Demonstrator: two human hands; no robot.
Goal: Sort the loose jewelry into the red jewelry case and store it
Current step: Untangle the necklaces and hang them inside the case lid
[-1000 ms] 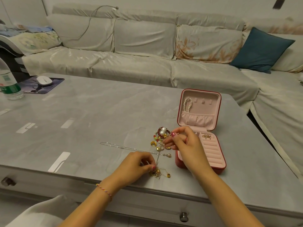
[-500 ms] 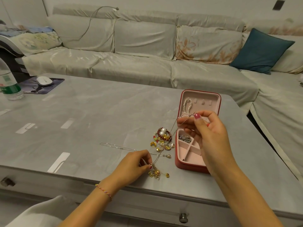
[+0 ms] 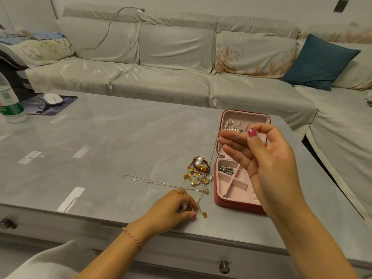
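Note:
The red jewelry case (image 3: 237, 204) stands open on the grey table, pink inside, with a pearl strand (image 3: 229, 124) in its lid and a silver chain (image 3: 226, 169) in one compartment. My right hand (image 3: 267, 158) is raised in front of the case and pinches the top of a thin silver necklace (image 3: 213, 156). That necklace hangs down to my left hand (image 3: 173, 210), which presses its lower end and small gold pieces against the table. A pile of beaded bracelets, pearls and gold rings (image 3: 198, 170) lies left of the case. A second thin chain (image 3: 157, 183) lies stretched on the table.
A water bottle (image 3: 10, 101) and a white mouse (image 3: 52, 99) on a dark pad sit at the table's far left. A sofa with a teal cushion (image 3: 318, 63) runs behind the table. The table's front edge has drawer knobs (image 3: 224, 266).
My right hand has lifted the necklace's upper end from table height to in front of the case lid. The ring tray that covered the case's base is gone, and compartments show.

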